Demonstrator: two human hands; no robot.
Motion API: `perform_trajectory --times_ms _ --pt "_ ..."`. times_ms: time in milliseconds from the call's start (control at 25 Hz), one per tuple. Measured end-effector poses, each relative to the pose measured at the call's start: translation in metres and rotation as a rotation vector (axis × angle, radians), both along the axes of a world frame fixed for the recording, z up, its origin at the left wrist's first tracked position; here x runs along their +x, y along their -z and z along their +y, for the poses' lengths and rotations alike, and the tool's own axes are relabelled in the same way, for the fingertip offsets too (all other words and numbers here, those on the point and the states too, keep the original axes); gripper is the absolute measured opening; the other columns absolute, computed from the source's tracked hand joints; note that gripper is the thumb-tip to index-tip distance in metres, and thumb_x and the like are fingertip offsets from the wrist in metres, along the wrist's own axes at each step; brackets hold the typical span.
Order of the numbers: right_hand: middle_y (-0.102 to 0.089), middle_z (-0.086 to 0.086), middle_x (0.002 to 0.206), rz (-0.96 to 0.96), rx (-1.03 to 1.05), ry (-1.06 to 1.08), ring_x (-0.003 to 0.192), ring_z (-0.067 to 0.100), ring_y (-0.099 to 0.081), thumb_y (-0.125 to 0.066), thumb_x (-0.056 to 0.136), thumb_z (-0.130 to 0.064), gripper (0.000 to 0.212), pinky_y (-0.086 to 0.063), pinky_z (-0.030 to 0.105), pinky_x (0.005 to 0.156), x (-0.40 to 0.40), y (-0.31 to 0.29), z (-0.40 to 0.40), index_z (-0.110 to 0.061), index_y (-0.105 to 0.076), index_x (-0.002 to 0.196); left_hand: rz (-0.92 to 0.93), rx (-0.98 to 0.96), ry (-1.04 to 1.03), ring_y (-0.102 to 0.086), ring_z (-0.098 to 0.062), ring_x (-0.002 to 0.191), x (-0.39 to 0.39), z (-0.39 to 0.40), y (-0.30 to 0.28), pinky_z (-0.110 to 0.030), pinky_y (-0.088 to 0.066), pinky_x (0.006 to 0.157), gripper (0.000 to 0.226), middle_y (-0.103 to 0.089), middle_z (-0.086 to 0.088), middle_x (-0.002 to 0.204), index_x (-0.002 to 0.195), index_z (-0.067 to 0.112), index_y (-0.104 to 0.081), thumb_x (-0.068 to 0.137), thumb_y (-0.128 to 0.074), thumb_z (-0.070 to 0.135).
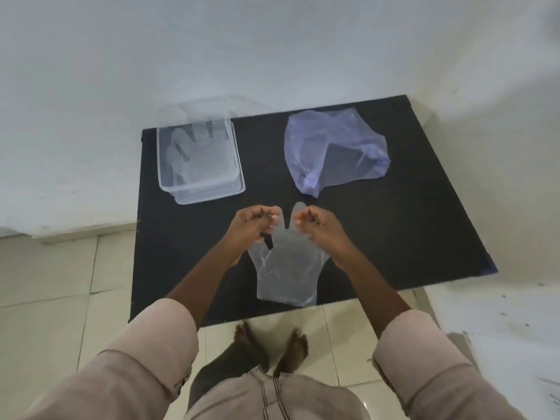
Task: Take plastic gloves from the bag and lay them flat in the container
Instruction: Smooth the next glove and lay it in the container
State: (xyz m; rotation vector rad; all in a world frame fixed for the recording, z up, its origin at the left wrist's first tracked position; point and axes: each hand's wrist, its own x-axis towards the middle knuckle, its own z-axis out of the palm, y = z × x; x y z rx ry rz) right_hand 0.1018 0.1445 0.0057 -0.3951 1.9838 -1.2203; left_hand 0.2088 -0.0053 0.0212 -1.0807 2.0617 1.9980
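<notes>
The person is holding one clear plastic glove (286, 268) spread above the black desk (394, 237) in the lower centre of the frame, cuff toward the body. The left hand (251, 228) is pinching the glove's fingers on the left side, and the right hand (318, 228) is pinching those on the right, both hands closed on the film. The clear container (239, 177) is sitting in the upper left of the desk, with at least one glove appearing to lie flat inside it. The bluish bag (336, 150) is lying slack in the upper right, well apart from the container. The step in hand appears to be straightening the glove before placement. The next move is likely calling for a carry up and left over the container rim, keeping the film taut so it settles without folding.
</notes>
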Motion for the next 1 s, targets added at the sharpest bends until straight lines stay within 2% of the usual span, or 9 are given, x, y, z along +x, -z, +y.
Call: perform_trajectory --times_ms 80,160,280,360,480,680,800,920,1000 --pt "-0.067 0.002 0.092 0.105 0.114 -0.112 0.083 0.014 -0.062 -0.069 0.084 -0.021 0.010 -0.048 0.026 0.072 0.019 0.018 0.023 -0.017 -0.064 0.092 -0.033 0.010 0.037 -0.062 -0.019 0.088 0.016 0.009 0.013 -0.033 -0.046 0.079 0.018 -0.070 -0.012 0.104 0.107 0.015 -0.069 0.091 -0.060 0.016" --pt "-0.066 0.002 0.094 0.237 0.238 -0.289 0.085 0.019 -0.062 -0.079 0.072 -0.026 0.027 -0.052 0.032 0.074 0.037 0.038 0.046 -0.018 -0.063 0.093 -0.068 0.017 0.074 -0.063 -0.016 0.086 0.029 0.013 0.030 -0.032 -0.051 0.080 0.019 -0.070 -0.012 0.100 0.107 0.013 -0.070 0.090 -0.062 0.016" --pt "-0.056 -0.001 0.116 0.488 0.432 -0.554 0.103 0.020 -0.053 -0.082 0.063 -0.041 0.059 -0.049 0.037 0.088 0.067 0.063 0.071 -0.022 -0.059 0.114 -0.115 0.017 0.076 -0.064 -0.012 0.084 0.048 0.014 0.053 -0.015 -0.052 0.066 0.020 -0.070 -0.010 0.103 0.108 0.009 -0.069 0.090 -0.062 0.013" --pt "-0.049 0.002 0.128 0.659 0.536 -0.645 0.114 0.024 -0.048 -0.078 0.065 -0.043 0.068 -0.042 0.040 0.096 0.082 0.077 0.081 -0.024 -0.052 0.125 -0.144 0.016 0.071 -0.064 -0.014 0.084 0.058 0.015 0.063 -0.021 -0.050 0.067 0.018 -0.071 -0.013 0.104 0.106 0.011 -0.070 0.089 -0.063 0.015" --pt "-0.057 0.006 0.123 0.783 0.572 -0.586 0.108 0.029 -0.056 -0.078 0.070 -0.033 0.054 -0.046 0.044 0.091 0.095 0.096 0.089 -0.021 -0.058 0.119 -0.164 0.025 0.062 -0.064 -0.020 0.085 0.074 0.016 0.071 -0.028 -0.047 0.072 0.015 -0.072 -0.016 0.100 0.103 0.013 -0.070 0.089 -0.063 0.014" --pt "-0.072 0.005 0.095 0.982 0.399 -0.490 0.082 0.027 -0.066 -0.076 0.077 -0.022 0.020 -0.053 0.038 0.071 0.092 0.102 0.098 -0.015 -0.072 0.095 -0.130 0.005 0.015 -0.062 -0.020 0.083 0.083 0.016 0.069 -0.009 -0.048 0.058 0.014 -0.071 -0.009 0.094 0.101 0.011 -0.069 0.090 -0.060 0.008" --pt "-0.074 0.007 0.088 1.050 0.370 -0.500 0.077 0.028 -0.067 -0.076 0.077 -0.017 0.013 -0.052 0.035 0.069 0.090 0.102 0.106 -0.011 -0.074 0.089 -0.148 -0.020 0.014 -0.065 -0.019 0.083 0.090 0.014 0.072 -0.018 -0.049 0.066 0.011 -0.074 -0.011 0.097 0.097 0.016 -0.070 0.090 -0.062 0.012" --pt "-0.073 0.007 0.091 0.906 0.325 -0.342 0.082 0.025 -0.064 -0.062 0.086 -0.021 0.015 -0.049 0.030 0.070 0.092 0.097 0.108 -0.011 -0.073 0.090 -0.137 -0.097 0.001 -0.066 -0.016 0.085 0.102 0.019 0.075 -0.026 -0.051 0.075 0.016 -0.073 -0.008 0.094 0.096 0.017 -0.071 0.083 -0.069 0.008" --pt "-0.073 0.007 0.092 0.753 0.229 -0.190 0.083 0.020 -0.063 -0.064 0.087 -0.018 0.012 -0.049 0.024 0.071 0.090 0.090 0.104 -0.010 -0.072 0.091 -0.107 -0.248 0.083 -0.063 -0.019 0.094 0.112 0.024 0.080 -0.026 -0.054 0.077 0.033 -0.067 -0.002 0.103 0.102 0.017 -0.069 0.073 -0.077 0.004"
